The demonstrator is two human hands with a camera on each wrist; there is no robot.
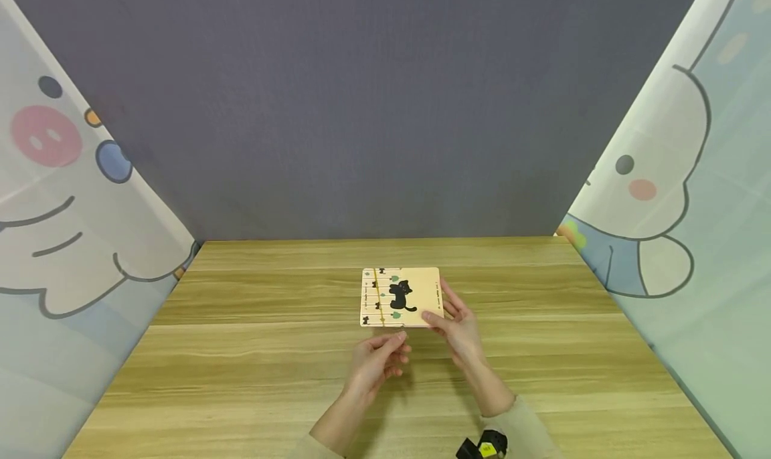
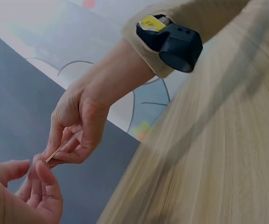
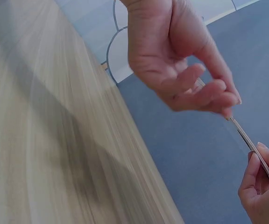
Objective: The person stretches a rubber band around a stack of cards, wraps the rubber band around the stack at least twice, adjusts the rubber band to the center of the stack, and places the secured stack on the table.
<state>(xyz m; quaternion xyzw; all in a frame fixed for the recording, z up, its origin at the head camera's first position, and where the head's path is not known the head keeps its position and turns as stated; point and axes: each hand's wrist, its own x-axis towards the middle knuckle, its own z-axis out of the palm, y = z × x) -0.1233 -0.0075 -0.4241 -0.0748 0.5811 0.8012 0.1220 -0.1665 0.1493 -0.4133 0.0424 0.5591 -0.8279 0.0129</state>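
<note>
A thin cream notebook [image 1: 427,288] with a black cat on its cover is held above the table, its cover facing up. A yellow elastic band [image 1: 378,295] runs across its left part. My right hand [image 1: 462,332] pinches the notebook's right end, thumb on top and fingers beneath. Just below the near edge is my left hand [image 1: 375,364], its fingers loosely bent and the fingertips close to that edge. The left wrist view shows a gap between the left thumb and fingers. Only the notebook's thin edge [image 3: 249,141] shows in the right wrist view.
A wood-grain table [image 1: 241,352] lies under both hands. Behind it stands a dark grey panel [image 1: 373,111], with cartoon-printed curtains [image 1: 693,325] on both sides. A black wrist camera [image 1: 484,444] is strapped at the right sleeve.
</note>
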